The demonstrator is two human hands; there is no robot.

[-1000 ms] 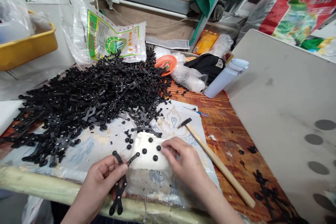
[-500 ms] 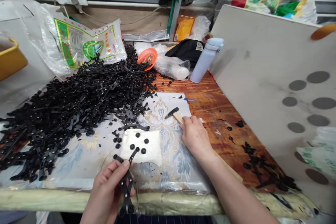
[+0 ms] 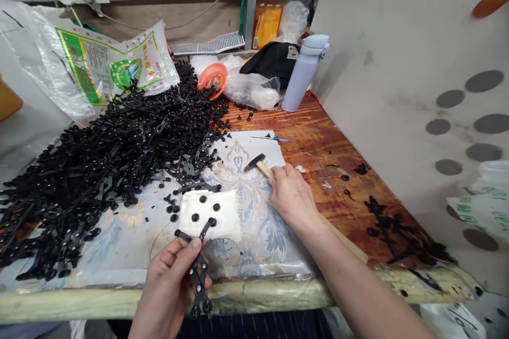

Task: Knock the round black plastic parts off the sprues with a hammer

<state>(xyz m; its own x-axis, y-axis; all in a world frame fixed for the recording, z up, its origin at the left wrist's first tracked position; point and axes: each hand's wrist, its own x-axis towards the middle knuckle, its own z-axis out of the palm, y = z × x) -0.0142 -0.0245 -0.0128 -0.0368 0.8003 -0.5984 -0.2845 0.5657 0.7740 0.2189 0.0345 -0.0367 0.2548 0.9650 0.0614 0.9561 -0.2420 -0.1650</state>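
Note:
My left hand [image 3: 173, 278] pinches a black scissor-like linkage [image 3: 198, 275] of riveted bars near the table's front edge. One upper bar end of the linkage lies over a round black cap [image 3: 212, 221] on a white cloth pad [image 3: 230, 222]. A few more black caps [image 3: 195, 217] sit on that pad. To the right, my right hand [image 3: 292, 193] is wrapped round the wooden handle of a hammer [image 3: 256, 161]. The hammer's dark head rests over the patterned sheet, pointing left, beyond the pad.
A large heap of black linkages [image 3: 131, 143] covers the left side. A screwdriver [image 3: 274, 139], a pale blue bottle [image 3: 305, 74] and an orange bowl [image 3: 212, 77] stand or lie farther back. A grey panel [image 3: 389, 63] leans on the right. Black scraps [image 3: 397, 233] lie at the right edge.
My left hand has moved slightly right with the linkage, and its bar end now lies over the nearest cap. My right hand keeps its hold on the hammer. The camera view has shifted.

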